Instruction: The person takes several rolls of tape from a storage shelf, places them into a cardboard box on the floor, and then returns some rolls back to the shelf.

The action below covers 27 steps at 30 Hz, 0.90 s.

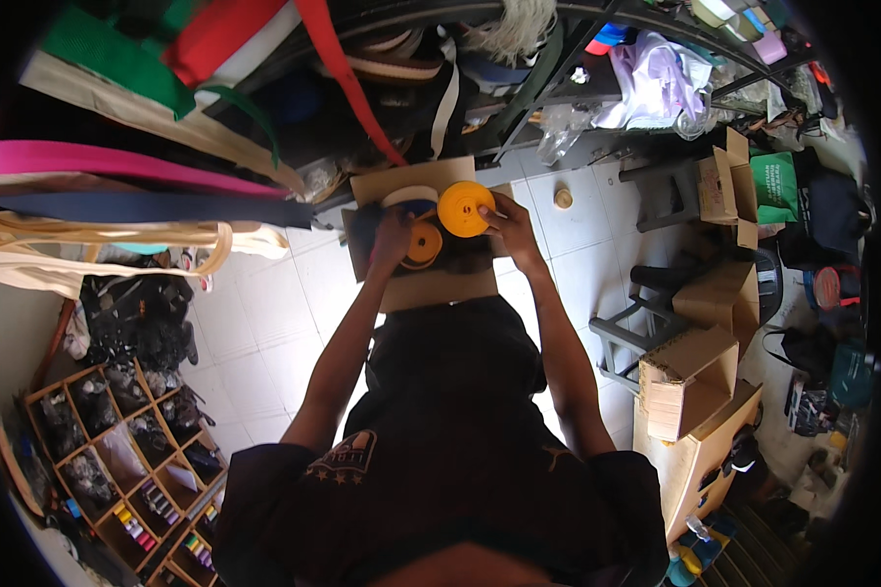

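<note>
My right hand (512, 229) grips the right edge of a yellow roll of flat strap (460, 208), holding it over an open cardboard box (431, 293) in front of my lap. My left hand (393, 237) is at the box's left side, its fingers closed beside a second, orange-yellow strap roll (423, 247) that lies in the box. What those fingers pinch is too small to tell. Behind the left hand, a white roll (411, 199) shows in the box, partly covered. The box's inside looks dark.
Coloured straps, including a pink one (117, 164), hang from a rack at the left. A wooden compartment shelf (103, 445) stands lower left. On the right are a grey stool (628, 333), cardboard boxes (700, 382) and a tape roll (563, 199) on the tiled floor.
</note>
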### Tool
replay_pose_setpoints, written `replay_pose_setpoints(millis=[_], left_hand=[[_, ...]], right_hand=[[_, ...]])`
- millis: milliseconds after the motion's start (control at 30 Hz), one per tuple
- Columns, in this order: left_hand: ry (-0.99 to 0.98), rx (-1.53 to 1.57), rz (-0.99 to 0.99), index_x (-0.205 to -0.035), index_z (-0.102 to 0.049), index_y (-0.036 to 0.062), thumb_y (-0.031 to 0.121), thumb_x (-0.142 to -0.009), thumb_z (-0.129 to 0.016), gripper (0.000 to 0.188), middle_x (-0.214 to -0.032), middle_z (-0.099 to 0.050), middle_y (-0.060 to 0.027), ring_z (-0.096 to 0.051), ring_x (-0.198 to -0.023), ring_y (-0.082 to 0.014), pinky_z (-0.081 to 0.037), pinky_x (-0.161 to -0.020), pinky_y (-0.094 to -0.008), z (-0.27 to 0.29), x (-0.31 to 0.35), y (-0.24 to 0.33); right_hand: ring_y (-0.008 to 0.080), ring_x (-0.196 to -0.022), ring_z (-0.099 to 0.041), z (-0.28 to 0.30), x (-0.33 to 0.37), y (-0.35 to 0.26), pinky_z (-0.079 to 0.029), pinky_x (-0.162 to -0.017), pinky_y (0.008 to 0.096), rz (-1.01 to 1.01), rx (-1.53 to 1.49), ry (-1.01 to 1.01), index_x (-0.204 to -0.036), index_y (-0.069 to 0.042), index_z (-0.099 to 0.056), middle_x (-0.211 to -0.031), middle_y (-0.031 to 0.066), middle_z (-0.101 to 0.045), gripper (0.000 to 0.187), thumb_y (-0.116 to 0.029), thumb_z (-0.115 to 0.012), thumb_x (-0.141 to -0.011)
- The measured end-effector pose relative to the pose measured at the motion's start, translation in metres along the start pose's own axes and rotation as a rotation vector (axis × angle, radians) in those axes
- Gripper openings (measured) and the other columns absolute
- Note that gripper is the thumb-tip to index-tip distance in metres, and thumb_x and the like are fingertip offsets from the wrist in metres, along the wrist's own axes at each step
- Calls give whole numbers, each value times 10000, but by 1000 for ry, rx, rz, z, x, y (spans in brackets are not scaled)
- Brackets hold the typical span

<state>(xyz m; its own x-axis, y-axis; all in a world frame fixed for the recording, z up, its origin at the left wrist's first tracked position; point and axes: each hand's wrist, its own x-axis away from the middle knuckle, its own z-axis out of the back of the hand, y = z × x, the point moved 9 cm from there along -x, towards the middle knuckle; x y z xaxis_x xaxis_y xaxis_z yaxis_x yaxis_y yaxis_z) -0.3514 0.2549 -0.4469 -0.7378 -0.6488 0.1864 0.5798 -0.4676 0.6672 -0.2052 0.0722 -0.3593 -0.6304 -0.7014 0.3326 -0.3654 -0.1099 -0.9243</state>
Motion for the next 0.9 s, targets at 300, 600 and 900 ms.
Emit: replay_pose_setpoints(millis=[300, 600, 900], left_hand=[[-42, 1186, -464, -1413, -292, 23, 187, -934, -622, 604, -1173, -596, -236, -669, -981, -279, -565, -795, -363, 219, 34, 311], [99, 1206, -694, -1353, -362, -46, 38, -847, -672, 600, -1099, -623, -237, -699, -724, -282, -569, -721, -317, 344, -70, 452], [50, 844, -663, -1166, -562, -7, 214, -941, -578, 316, -1042, -652, -103, -627, -804, -182, -500, -768, -312, 362, -168, 529]], right_hand=[[162, -826, -679, -37, 43, -308, -561, -724, 270, 600, -82, 169, -1221, 1, -532, -942, 109, -683, 434, -118, -736, -856], [150, -902, -653, -48, 46, -435, -535, -726, 261, 1013, -86, 225, -1295, 24, -511, -967, 145, -690, 504, -124, -722, -862], [78, -688, -573, 10, 45, -413, -447, -623, 231, 963, -120, 375, -1109, -12, -638, -806, 47, -663, 269, -30, -682, -844]])
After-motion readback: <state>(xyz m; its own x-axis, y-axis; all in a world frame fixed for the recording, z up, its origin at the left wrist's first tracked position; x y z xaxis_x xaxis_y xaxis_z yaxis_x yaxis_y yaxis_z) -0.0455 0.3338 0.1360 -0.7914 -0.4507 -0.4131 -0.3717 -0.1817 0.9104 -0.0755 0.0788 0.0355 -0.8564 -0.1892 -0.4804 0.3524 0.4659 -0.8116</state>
